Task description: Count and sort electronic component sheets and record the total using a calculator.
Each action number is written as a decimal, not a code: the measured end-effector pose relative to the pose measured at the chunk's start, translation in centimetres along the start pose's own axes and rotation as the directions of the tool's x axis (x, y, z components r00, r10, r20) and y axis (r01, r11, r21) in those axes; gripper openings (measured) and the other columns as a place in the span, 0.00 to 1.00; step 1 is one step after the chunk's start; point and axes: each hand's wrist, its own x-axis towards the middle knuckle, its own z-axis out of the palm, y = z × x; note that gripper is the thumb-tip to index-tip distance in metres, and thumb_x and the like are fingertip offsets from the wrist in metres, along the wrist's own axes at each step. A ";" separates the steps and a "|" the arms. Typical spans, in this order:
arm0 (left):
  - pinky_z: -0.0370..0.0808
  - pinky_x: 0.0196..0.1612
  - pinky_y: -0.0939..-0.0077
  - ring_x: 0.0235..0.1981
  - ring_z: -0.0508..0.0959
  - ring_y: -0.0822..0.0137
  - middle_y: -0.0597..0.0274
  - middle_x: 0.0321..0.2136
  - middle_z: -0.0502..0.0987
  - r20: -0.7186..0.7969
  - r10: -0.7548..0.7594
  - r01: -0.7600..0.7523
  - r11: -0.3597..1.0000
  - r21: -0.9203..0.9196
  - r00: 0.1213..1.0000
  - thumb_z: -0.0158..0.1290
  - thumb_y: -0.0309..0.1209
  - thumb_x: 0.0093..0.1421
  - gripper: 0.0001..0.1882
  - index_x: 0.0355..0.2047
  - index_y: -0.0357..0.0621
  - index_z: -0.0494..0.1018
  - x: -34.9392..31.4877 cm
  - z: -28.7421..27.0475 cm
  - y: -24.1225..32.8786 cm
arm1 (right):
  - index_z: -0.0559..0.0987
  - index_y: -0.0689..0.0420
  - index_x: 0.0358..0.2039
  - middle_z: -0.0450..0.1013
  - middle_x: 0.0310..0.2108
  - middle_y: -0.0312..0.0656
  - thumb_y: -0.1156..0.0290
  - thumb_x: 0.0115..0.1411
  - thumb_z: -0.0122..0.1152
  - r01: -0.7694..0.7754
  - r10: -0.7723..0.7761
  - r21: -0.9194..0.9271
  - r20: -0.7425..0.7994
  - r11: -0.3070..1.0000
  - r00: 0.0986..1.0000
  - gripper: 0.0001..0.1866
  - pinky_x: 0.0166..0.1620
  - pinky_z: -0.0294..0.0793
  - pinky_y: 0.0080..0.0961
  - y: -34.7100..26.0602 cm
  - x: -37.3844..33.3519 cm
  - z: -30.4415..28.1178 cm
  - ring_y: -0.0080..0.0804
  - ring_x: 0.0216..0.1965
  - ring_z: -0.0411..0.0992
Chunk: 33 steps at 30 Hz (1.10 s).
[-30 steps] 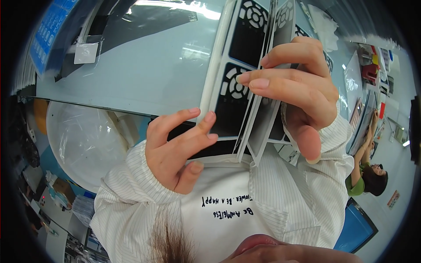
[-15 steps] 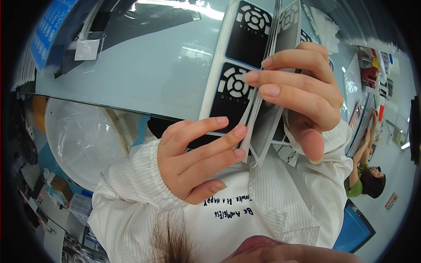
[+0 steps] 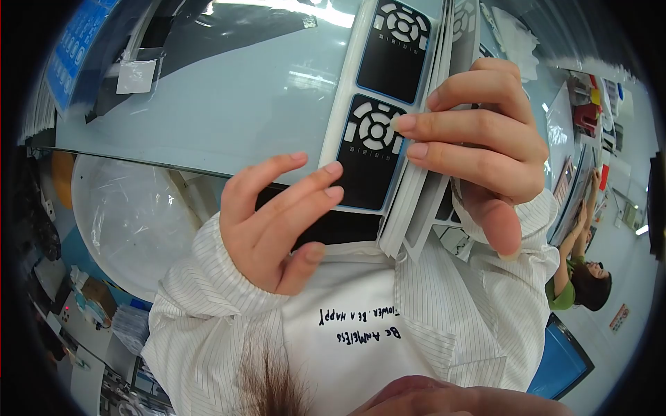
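Observation:
A white sheet printed with black keypad overlays (image 3: 372,182) lies before me, each overlay with a ring of cut-out button shapes and a blue edge. Along its right side several similar sheets (image 3: 420,208) stand lifted and turned over, seen partly edge-on. My right hand (image 3: 485,135) curls its fingers over these raised sheets and holds them back, fingertips at the flat sheet's right side, thumb stretched apart below. To the left, my left hand (image 3: 274,222) hovers near the sheet's lower left edge, fingers spread and nothing in them.
The sheets rest on a glass-topped table (image 3: 229,125). A clear plastic bag (image 3: 137,76) with a white label lies at far left, beside a blue printed card (image 3: 80,52). Below the table edge stands a round whitish container (image 3: 128,222). A person in green (image 3: 572,284) works at the far right.
My left hand has drawn back left, off the sheets' edge. More of the flat sheet's lower overlay shows, and the raised sheets lean further right under my right hand.

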 end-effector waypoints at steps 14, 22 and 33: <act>0.70 0.52 0.60 0.53 0.74 0.49 0.51 0.51 0.79 0.015 -0.013 0.013 1.000 0.023 1.000 0.48 0.34 0.64 0.19 0.50 0.38 0.76 -0.3 0.4 0.0 | 0.79 0.61 0.29 0.80 0.30 0.49 0.30 0.65 0.25 -0.008 0.007 0.018 0.015 1.000 1.000 0.46 0.35 0.65 0.38 -0.2 0.2 0.3 0.42 0.30 0.73; 0.69 0.51 0.58 0.55 0.73 0.49 0.49 0.52 0.78 0.100 -0.095 0.119 0.955 -0.270 0.990 0.49 0.37 0.64 0.19 0.50 0.39 0.76 -0.3 0.4 1.3 | 0.78 0.61 0.29 0.80 0.30 0.48 0.29 0.65 0.26 -0.007 0.008 0.031 -0.021 0.999 1.000 0.46 0.35 0.64 0.38 -0.3 -0.1 0.6 0.42 0.30 0.74; 0.62 0.60 0.56 0.57 0.70 0.49 0.49 0.52 0.78 0.072 -0.105 0.111 0.991 -0.075 0.992 0.38 0.41 0.71 0.21 0.47 0.39 0.74 -1.2 0.4 0.8 | 0.78 0.61 0.29 0.80 0.30 0.48 0.29 0.65 0.28 -0.021 0.021 0.023 -0.017 1.000 1.000 0.45 0.35 0.64 0.38 -0.3 -0.1 0.3 0.42 0.30 0.74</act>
